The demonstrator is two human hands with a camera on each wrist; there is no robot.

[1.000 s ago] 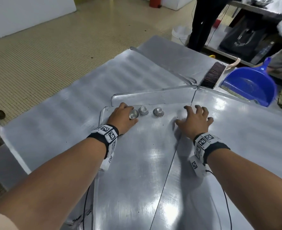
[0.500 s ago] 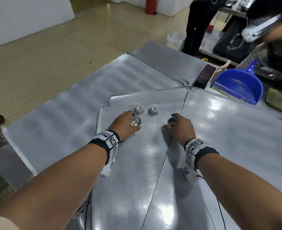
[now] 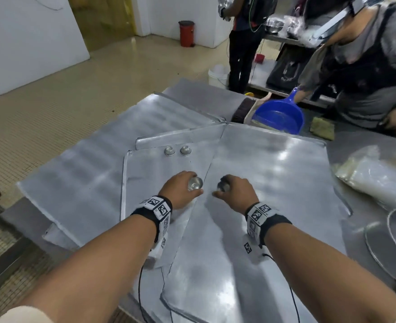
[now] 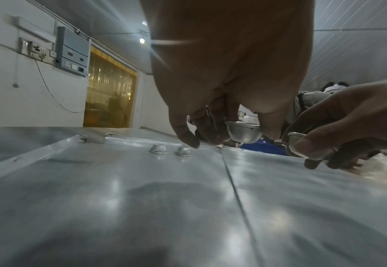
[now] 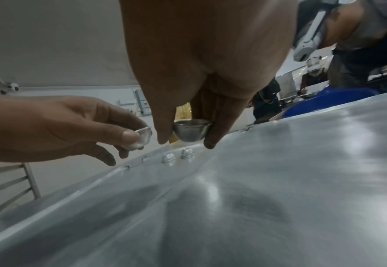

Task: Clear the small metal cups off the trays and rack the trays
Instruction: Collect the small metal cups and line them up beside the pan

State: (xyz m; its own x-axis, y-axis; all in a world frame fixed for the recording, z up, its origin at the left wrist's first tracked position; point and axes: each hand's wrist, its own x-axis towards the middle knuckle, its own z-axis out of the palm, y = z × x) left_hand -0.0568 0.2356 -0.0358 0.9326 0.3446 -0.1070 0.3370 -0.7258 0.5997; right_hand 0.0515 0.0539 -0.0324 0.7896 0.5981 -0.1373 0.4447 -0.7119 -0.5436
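Head view shows the trays (image 3: 274, 173) first: wide, flat sheets of shiny metal that fill the middle of the frame, one overlapping the other along a slanted seam. They look stiff but thin, probably light and a little slippery, so I would take one by its raised rim with both hands.

Two small metal cups (image 3: 169, 150) (image 3: 185, 150) stand upside down, side by side, on the left tray near its far rim, above the centre of the frame. They seem very light and smooth; a pinch at the rim should be enough.

At the centre, the left hand (image 3: 180, 191) pinches a cup (image 3: 195, 183) between thumb and curled fingers, lifted off the tray. Just right of it, the right hand (image 3: 237, 191) grips another cup (image 3: 223, 186) the same way, also raised.
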